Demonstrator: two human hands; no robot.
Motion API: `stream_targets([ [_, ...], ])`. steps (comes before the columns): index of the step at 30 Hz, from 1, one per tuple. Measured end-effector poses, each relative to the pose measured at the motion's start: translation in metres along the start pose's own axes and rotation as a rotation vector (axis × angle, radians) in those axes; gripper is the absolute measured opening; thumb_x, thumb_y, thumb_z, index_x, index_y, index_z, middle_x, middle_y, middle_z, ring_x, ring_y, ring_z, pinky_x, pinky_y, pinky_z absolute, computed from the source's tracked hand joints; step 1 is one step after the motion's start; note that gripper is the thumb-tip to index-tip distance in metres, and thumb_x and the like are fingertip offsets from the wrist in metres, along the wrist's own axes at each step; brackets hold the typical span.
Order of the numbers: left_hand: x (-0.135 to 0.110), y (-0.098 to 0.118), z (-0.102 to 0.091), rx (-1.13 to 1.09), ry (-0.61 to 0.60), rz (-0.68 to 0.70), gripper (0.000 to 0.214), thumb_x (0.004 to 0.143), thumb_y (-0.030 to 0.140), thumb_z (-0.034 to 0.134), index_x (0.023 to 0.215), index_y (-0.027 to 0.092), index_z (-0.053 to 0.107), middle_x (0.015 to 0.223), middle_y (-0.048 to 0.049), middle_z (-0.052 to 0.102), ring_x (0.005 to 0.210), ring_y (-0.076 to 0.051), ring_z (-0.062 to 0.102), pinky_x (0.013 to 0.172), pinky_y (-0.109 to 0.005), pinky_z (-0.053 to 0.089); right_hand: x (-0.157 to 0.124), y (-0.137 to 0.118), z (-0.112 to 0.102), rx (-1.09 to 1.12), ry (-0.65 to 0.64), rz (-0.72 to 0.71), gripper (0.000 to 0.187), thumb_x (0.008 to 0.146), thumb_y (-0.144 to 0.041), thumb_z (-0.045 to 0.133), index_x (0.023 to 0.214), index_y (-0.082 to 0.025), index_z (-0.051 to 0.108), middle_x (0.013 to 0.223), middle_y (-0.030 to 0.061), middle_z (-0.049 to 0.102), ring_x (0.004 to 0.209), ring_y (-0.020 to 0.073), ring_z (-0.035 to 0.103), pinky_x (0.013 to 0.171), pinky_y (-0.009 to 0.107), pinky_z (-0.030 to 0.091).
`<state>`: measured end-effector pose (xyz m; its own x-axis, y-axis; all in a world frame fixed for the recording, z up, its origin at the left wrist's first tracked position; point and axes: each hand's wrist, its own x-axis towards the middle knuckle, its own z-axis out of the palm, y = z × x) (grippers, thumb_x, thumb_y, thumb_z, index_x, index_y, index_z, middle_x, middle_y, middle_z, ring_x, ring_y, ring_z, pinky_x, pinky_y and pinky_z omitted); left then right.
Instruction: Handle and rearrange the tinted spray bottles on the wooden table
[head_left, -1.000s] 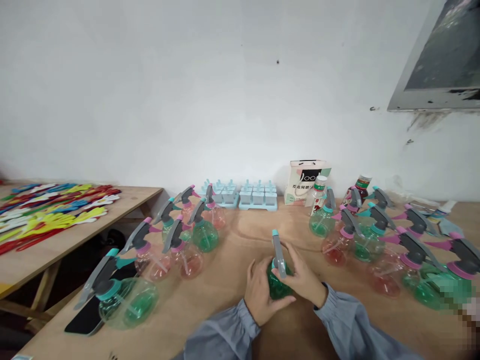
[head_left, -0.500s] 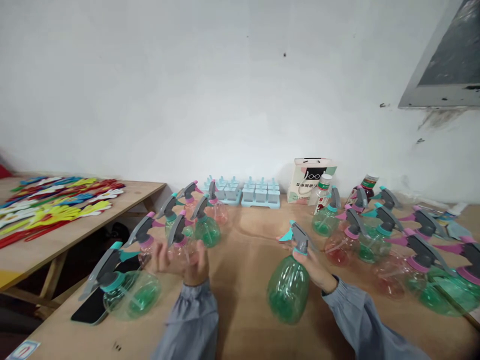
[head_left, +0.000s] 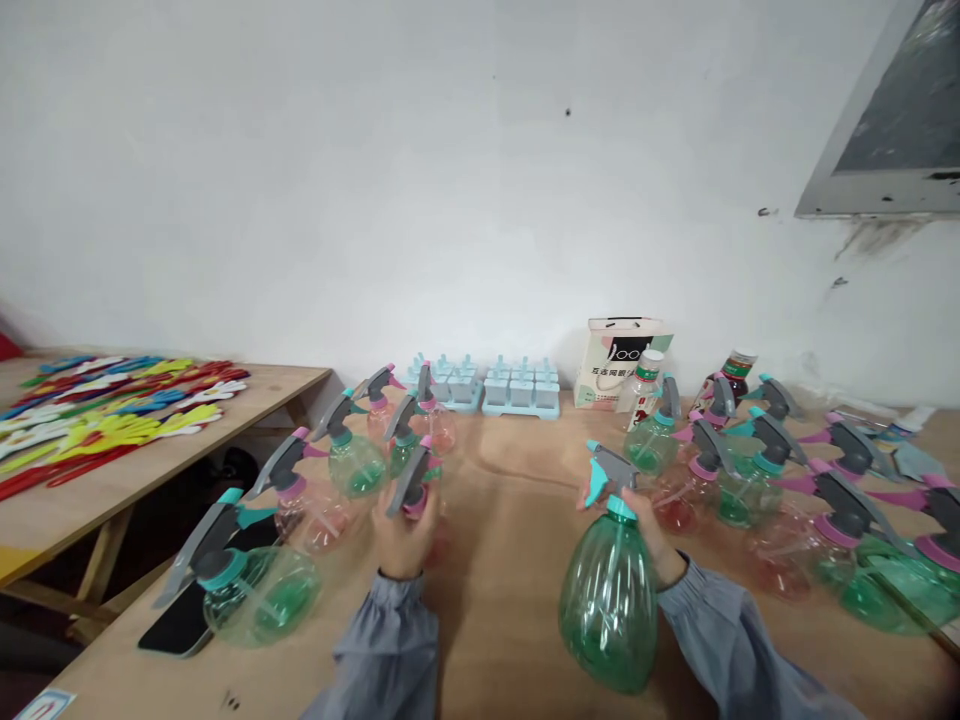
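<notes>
My right hand [head_left: 646,520] is closed around the neck of a green spray bottle [head_left: 609,605] with a grey and turquoise trigger head; the bottle is tilted, its base toward me. My left hand [head_left: 405,535] grips a pink spray bottle [head_left: 412,485] by the neck below its grey and pink head; most of its body is hidden behind the hand. Left of that hand stand a pink-collared spray bottle [head_left: 311,510] and a green one [head_left: 262,595]. More spray bottles stand behind it, among them a green one [head_left: 358,465].
Several spray bottles [head_left: 765,480] crowd the right side. At the wall are pale blue ice-pop moulds [head_left: 521,388], a paper bag [head_left: 604,375] and two drink bottles [head_left: 645,385]. A phone [head_left: 176,620] lies at the left edge. Colourful gloves [head_left: 112,430] cover part of another table.
My left hand has closed on the pink spray bottle, which is now further right. My right hand has brought the green spray bottle nearer and slightly right.
</notes>
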<state>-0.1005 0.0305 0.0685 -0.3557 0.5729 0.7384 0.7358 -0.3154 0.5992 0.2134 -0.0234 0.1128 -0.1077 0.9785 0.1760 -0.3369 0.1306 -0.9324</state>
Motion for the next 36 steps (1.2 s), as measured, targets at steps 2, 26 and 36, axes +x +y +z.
stream_targets([
  [2,-0.009,0.017,0.003,-0.030,-0.039,0.035,0.029,0.082,0.048,0.060,0.074,0.020,0.063,0.068,-0.0027,0.064,0.066,-0.021,0.062,0.064,-0.033,0.049,0.001,-0.003,0.000,0.017,0.045,-0.015,0.048,0.072,-0.070,0.062,0.082,-0.024,0.071,0.088,0.0090,0.076,0.097,0.0302,0.069,0.091,0.044,0.053],
  [26,-0.021,0.037,0.006,-0.091,-0.065,0.227,0.020,0.087,0.038,0.058,0.084,0.021,0.067,0.076,-0.0036,0.070,0.075,-0.022,0.067,0.070,-0.035,0.050,0.001,-0.003,0.007,0.035,0.069,-0.072,0.050,0.068,-0.074,0.063,0.074,-0.025,0.069,0.076,0.0065,0.074,0.091,0.0298,0.070,0.090,0.043,0.053],
  [36,-0.019,0.041,0.004,-0.085,-0.089,0.190,0.024,0.086,0.042,0.057,0.082,0.021,0.067,0.075,-0.0040,0.070,0.075,-0.022,0.067,0.071,-0.036,0.050,-0.001,-0.007,0.010,-0.107,0.023,-0.108,0.053,0.065,-0.075,0.066,0.081,-0.025,0.070,0.088,0.0097,0.075,0.094,0.0311,0.069,0.086,0.044,0.053],
])
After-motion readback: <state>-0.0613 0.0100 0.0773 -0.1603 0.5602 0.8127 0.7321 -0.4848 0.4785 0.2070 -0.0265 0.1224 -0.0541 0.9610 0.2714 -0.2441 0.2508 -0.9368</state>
